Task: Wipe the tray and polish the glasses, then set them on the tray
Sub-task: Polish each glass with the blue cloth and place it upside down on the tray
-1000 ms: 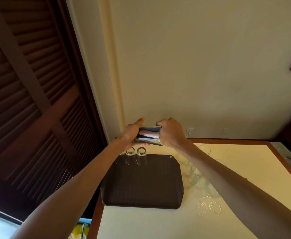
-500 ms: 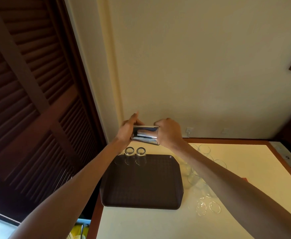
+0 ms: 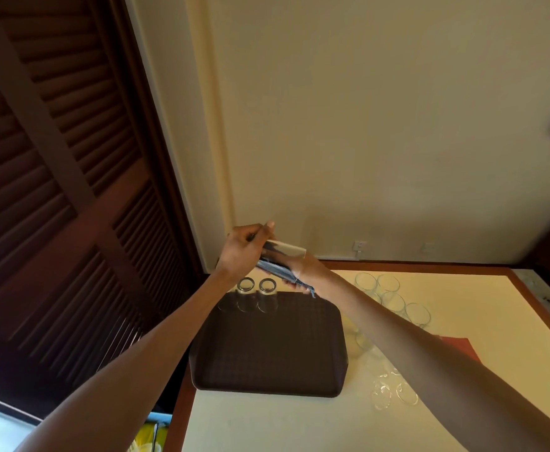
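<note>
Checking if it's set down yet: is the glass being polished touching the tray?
Apart. Head view: the left hand holds the glass up, well above the tray.

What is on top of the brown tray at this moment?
Two inverted glasses stand at the brown tray's far left corner; the left forearm covers part there, so a third is uncertain.

Glass [image 3: 286, 250], cloth [image 3: 276, 269] in hands [image 3: 242, 251] above tray [image 3: 267, 353]

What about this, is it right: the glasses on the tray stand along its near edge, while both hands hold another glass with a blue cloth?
No: the head view shows those glasses along the far edge of the tray. The left hand and right hand do hold another glass with a blue cloth.
</note>
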